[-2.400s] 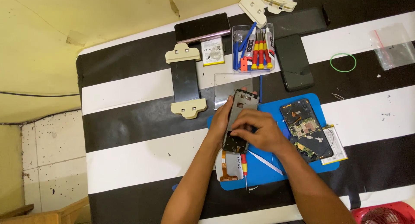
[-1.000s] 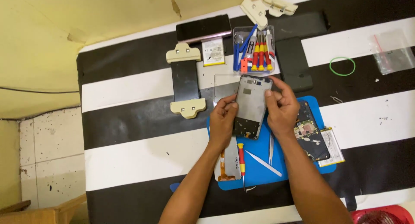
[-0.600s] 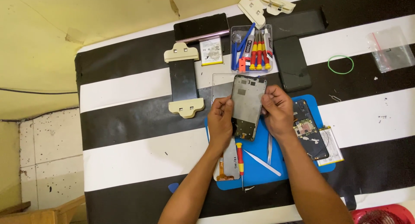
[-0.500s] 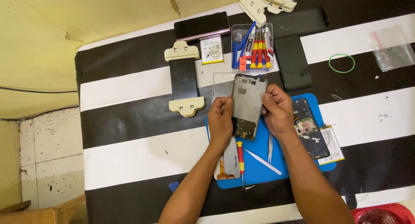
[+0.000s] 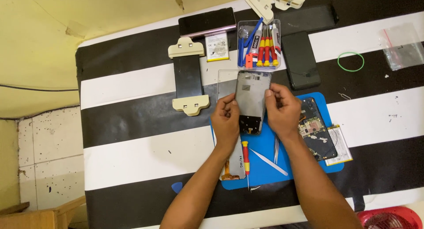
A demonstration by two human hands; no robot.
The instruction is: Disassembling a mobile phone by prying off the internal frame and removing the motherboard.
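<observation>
Phone frame (image 5: 251,101) held up off the blue mat (image 5: 265,167), pinched by both long edges. Left hand (image 5: 226,123) clamped on the left edge, thumb on the face; right hand (image 5: 282,112) clamped on the right edge, fingertips near the top corner. Edge grip probably to keep fingers off the inner face and keep it flat to the camera for inspection. Hovering above the mat's upper part, just below the clear tool tray (image 5: 259,45).

Frame look: grey metal inner plate, upright, long axis roughly vertical, dark block across the bottom end (connector or board area, too small to tell). Thin clear sheet edge (image 5: 225,83) showing to its left, behind.

Around: red-and-yellow screwdriver (image 5: 245,156) lying on the mat below the left hand, tweezers (image 5: 276,149) and a white pry stick (image 5: 268,162) beside it. Opened phone body (image 5: 312,129) with exposed board at the mat's right. Dark phone (image 5: 300,65) up right, clamp jig (image 5: 188,76) to the left, green rubber band (image 5: 351,62) far right, all on the striped bench (image 5: 132,154).
</observation>
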